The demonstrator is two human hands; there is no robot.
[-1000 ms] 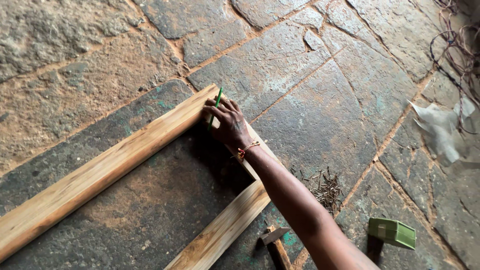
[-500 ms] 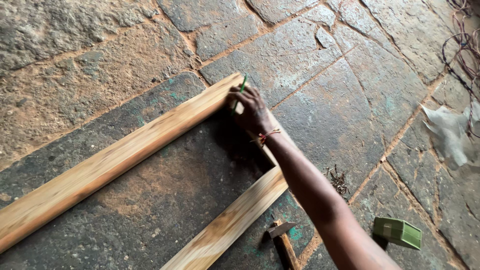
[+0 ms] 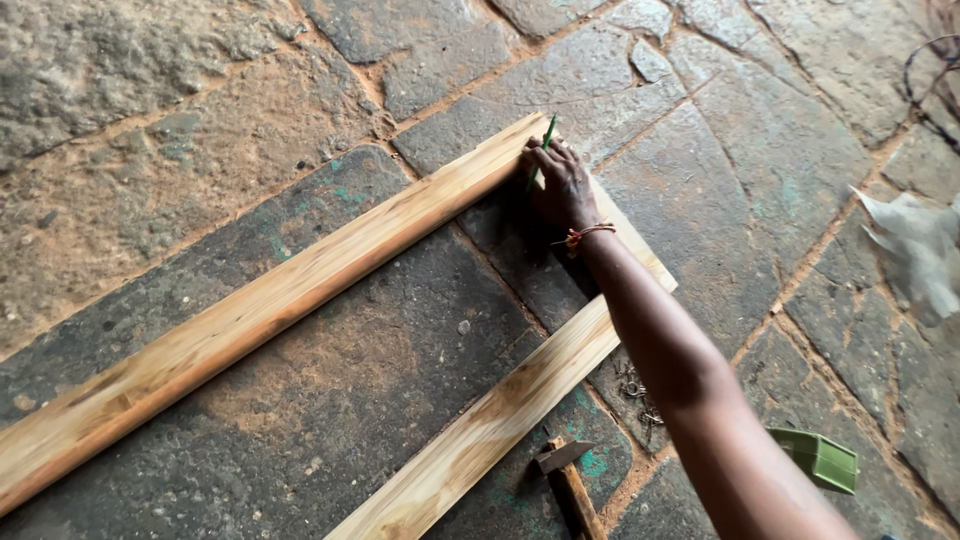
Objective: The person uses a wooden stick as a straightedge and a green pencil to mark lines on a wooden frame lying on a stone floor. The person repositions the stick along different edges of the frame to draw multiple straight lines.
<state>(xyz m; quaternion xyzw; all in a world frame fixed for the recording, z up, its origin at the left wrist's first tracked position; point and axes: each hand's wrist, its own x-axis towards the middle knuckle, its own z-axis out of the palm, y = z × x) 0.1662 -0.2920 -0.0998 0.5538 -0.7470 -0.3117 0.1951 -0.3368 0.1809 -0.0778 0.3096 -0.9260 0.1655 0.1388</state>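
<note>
My right hand (image 3: 560,185) reaches out across the stone floor and grips a green pencil (image 3: 545,140), its tip at the far end of a long wooden plank (image 3: 260,310). A red thread bracelet circles the wrist. Under my hand and forearm a short wooden piece (image 3: 625,240) joins the long plank at a corner and runs to a second plank (image 3: 480,430) lying parallel nearer to me. My left hand is out of view.
A hammer (image 3: 565,475) lies by the near plank's side, with a small pile of nails (image 3: 635,385) close to it. A green box (image 3: 820,458) sits on the floor at the right. A crumpled pale bag (image 3: 915,250) and dark wire (image 3: 930,70) lie at the far right.
The view has shifted so that the planks and hand sit further right and higher. My hand stays at the corner joint with the pencil.
</note>
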